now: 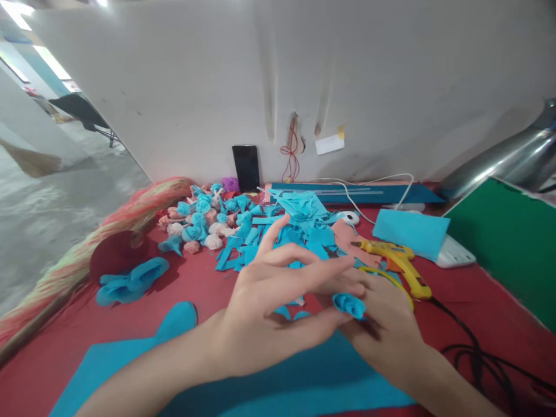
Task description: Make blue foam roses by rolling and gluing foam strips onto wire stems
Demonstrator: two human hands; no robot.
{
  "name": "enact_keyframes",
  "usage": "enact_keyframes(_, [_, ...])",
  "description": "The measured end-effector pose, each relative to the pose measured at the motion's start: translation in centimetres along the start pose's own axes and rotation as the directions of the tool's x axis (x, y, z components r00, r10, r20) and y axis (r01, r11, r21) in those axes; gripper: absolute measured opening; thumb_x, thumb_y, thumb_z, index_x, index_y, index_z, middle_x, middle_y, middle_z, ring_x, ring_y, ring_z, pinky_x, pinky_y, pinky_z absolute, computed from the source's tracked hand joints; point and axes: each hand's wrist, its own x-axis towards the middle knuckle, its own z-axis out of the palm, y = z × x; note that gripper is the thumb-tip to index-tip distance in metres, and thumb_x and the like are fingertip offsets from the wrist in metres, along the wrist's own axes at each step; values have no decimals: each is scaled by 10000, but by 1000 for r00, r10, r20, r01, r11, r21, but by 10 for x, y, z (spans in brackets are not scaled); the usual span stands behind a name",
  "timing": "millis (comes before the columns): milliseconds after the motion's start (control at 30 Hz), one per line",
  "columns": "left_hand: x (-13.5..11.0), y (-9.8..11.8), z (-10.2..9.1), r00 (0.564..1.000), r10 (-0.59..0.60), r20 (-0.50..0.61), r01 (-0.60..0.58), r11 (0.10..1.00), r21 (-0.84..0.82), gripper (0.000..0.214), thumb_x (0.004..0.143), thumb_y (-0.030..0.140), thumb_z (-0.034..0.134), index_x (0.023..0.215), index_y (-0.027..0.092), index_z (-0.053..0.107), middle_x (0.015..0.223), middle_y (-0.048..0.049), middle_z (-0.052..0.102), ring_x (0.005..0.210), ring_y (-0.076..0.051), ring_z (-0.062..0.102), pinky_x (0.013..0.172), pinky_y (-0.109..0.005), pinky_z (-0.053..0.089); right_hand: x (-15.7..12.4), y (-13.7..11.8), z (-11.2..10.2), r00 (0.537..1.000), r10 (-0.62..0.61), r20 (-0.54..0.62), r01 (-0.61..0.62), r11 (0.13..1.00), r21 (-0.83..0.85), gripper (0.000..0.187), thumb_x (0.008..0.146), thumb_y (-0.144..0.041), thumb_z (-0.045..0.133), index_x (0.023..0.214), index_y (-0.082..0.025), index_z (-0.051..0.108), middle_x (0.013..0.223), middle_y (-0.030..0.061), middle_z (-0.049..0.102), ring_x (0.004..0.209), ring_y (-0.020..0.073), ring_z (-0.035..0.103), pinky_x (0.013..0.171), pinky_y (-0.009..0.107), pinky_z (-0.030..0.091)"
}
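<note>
Between my two hands is a small rolled blue crepe-paper flower [348, 306], its spiral end facing up. My left hand [278, 295] reaches across from the left, with its thumb against the flower's side and one finger raised. My right hand [386, 313] is curled around the flower's lower part; its fingertips are partly hidden behind the left hand. Below both hands lies a large blue crepe-paper sheet [278, 382], and a rounded blue petal piece [178, 321] rests at its upper left edge.
Finished blue, pink and white paper flowers [202, 217] are piled at the back left, beside blue paper scraps [299, 220]. A yellow glue gun [402, 263] with a black cord lies right. A phone [246, 168] leans on the white board [195, 87]. A green board [508, 243] stands far right.
</note>
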Motion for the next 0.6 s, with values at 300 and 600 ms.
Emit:
enact_keyframes(300, [-3, -3, -6, 995, 42, 85, -49, 995, 83, 417, 812, 100, 570, 1218, 148, 486, 838, -3, 735, 846, -116, 638, 1163, -448, 104, 3, -5, -5, 983, 176, 58, -185, 946, 264, 222, 775, -85, 511, 867, -251, 627, 834, -11, 643, 559, 90, 585, 513, 190, 497])
enact_keyframes(600, [0, -10, -6, 990, 25, 138, -28, 999, 16, 470, 856, 164, 542, 1302, 183, 394, 766, 10, 713, 1010, -161, 616, 1123, -429, 248, 3, -1, -5, 908, 380, 178, -399, 649, 648, 129, 827, -350, 611, 780, -328, 729, 491, -53, 553, 377, 57, 484, 378, 148, 444])
